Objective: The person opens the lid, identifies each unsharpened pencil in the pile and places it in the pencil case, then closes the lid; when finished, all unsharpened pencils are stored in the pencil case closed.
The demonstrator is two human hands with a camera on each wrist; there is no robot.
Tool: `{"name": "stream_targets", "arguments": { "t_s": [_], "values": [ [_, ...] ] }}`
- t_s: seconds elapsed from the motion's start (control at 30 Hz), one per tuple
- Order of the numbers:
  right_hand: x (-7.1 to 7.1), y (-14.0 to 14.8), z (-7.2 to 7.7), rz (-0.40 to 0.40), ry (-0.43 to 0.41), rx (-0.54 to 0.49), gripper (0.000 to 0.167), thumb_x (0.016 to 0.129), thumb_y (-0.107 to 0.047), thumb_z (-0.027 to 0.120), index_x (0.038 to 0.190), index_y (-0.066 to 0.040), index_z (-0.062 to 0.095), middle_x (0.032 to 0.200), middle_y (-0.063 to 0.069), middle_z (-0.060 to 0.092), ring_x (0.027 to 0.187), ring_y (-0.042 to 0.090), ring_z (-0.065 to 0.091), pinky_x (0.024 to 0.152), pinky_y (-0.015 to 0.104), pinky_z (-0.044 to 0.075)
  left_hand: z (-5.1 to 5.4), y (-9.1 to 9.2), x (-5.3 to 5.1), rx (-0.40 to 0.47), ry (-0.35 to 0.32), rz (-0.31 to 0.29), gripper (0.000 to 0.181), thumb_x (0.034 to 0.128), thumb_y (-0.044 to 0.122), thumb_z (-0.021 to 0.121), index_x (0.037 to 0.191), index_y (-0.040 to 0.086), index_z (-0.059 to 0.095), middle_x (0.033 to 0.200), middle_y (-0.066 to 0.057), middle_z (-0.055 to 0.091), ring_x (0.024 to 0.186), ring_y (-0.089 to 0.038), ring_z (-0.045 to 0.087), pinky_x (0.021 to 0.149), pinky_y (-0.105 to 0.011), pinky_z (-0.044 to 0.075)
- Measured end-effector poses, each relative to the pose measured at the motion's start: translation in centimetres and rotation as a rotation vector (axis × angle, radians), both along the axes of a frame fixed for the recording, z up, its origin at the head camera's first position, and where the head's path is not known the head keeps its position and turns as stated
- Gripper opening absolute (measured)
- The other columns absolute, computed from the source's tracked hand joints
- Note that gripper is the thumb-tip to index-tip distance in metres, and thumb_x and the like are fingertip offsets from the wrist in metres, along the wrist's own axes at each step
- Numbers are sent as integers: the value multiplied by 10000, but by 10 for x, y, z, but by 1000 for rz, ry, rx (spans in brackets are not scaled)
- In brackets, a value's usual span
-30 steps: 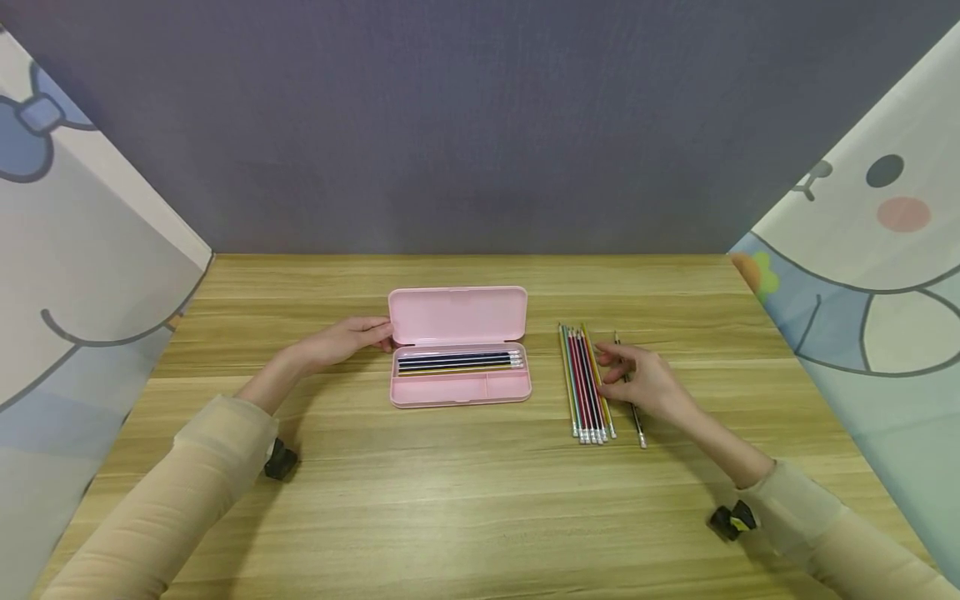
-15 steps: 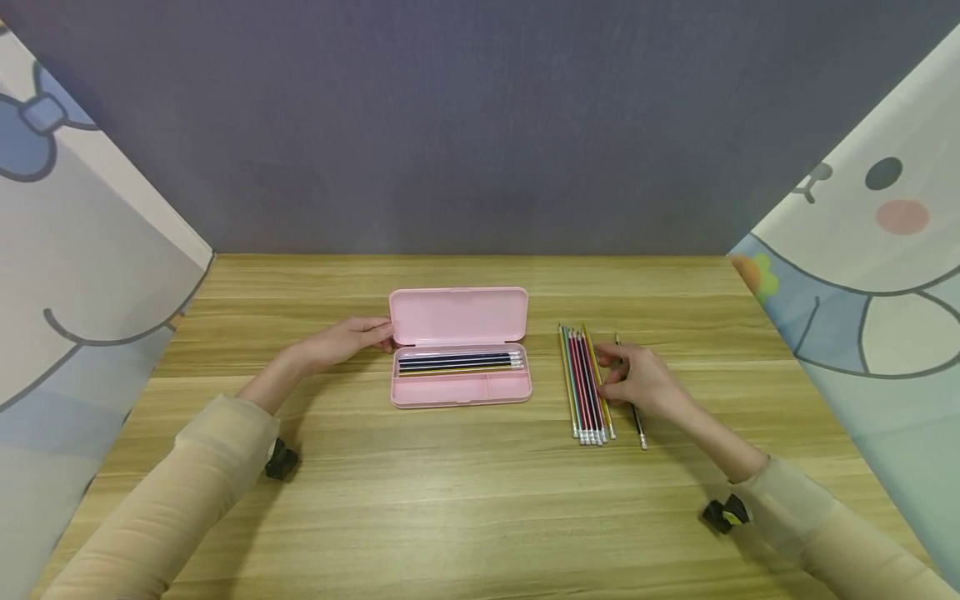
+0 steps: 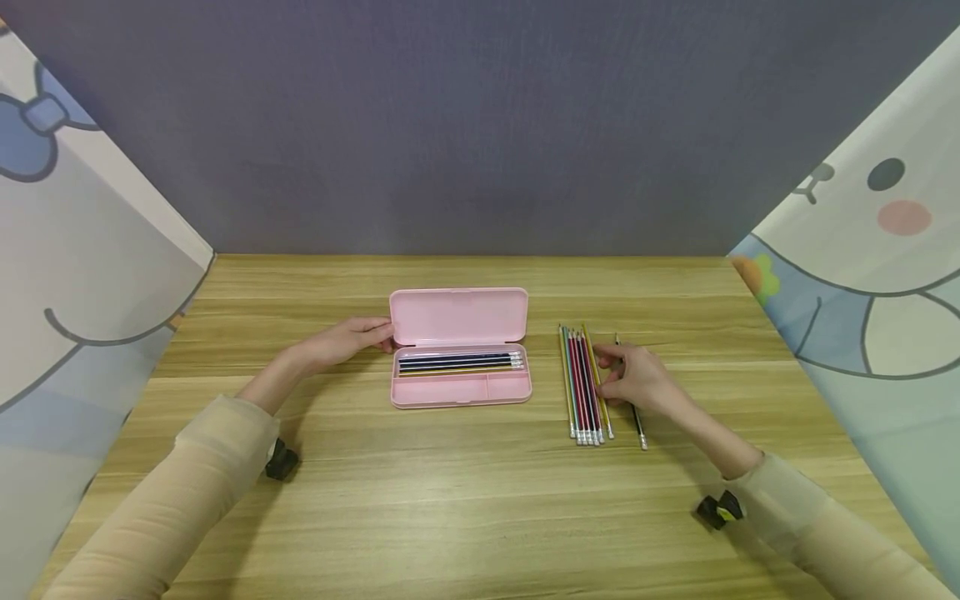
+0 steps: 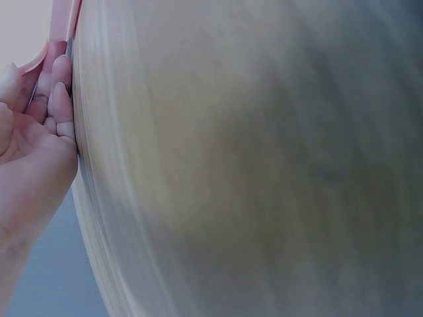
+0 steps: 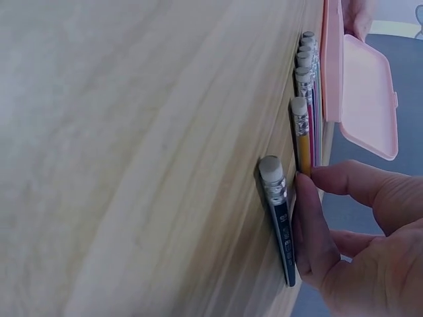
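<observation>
A pink pencil case [image 3: 457, 387] lies with its lid raised; several dark pencils [image 3: 457, 363] and a yellow-edged one sit in its rear compartment. At the lid's left edge my left hand [image 3: 341, 343] pinches the lid [image 3: 459, 315], thumb in front and fingers partly behind. To the right of the case, a bundle of eraser-tipped pencils [image 3: 583, 392] lies side by side. My right hand [image 3: 647, 383] touches the yellow pencil [image 5: 305, 148] on the bundle's right side with thumb and fingertips. Under that hand lies a separate black pencil [image 5: 280, 218], partly hidden.
The wooden table [image 3: 450, 492] meets a dark grey panel [image 3: 480, 125] at its back. Cartoon-printed sheets [image 3: 877, 317] flank both sides. Each cuff carries a small black device [image 3: 281, 460].
My right hand has edged slightly left, and the near ends of the bundled pencils have shifted a little left with it. My left hand and the pencil case stay in place.
</observation>
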State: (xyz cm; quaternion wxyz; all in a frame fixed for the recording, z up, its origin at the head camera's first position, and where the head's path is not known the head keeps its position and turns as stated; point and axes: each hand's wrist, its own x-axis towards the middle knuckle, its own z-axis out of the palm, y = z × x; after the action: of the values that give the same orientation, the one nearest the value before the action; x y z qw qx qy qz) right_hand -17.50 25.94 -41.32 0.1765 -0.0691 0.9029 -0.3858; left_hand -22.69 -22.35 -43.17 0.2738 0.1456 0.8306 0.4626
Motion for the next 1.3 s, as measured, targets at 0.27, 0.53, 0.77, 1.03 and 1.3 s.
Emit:
{"name": "stream_targets", "arguments": {
  "t_s": [0.27,0.53,0.77,1.03,1.3],
  "values": [
    [-2,-2,4,16,-35,-7,772,806,52,744,1493,129,401,1247,255,581,788,129,666,646,270,627,0,0,0,9,-6,2,444,1118,399,409,1276,37,611,1219,-128,648,1285,-328,568,1220,-570,334],
    [-4,-3,4,15,-59,-3,789,807,67,720,1512,125,371,1246,243,571,763,121,665,648,273,628,-2,-1,-2,-3,5,-4,442,1117,403,410,1263,40,615,1210,-121,655,1268,-302,579,1211,-563,349],
    [-4,-7,4,-13,-62,10,803,795,93,692,1526,107,359,1218,225,567,772,134,651,643,278,628,-4,-2,-3,9,-4,10,435,1115,403,416,1250,44,620,1185,-106,651,1237,-279,581,1199,-538,358],
    [-5,-6,4,-21,-56,18,805,795,78,713,1525,96,373,1186,204,574,749,111,643,637,275,621,-3,0,-2,6,11,-5,436,1117,396,413,1262,37,614,1187,-107,651,1233,-272,587,1193,-541,370],
    [-3,-2,2,-33,-84,-98,786,802,91,652,1531,99,360,1221,256,545,788,122,626,672,294,637,-3,0,-2,34,-3,-2,427,1119,372,415,1265,19,608,1206,-144,647,1275,-323,574,1220,-573,335]
  ]
}}
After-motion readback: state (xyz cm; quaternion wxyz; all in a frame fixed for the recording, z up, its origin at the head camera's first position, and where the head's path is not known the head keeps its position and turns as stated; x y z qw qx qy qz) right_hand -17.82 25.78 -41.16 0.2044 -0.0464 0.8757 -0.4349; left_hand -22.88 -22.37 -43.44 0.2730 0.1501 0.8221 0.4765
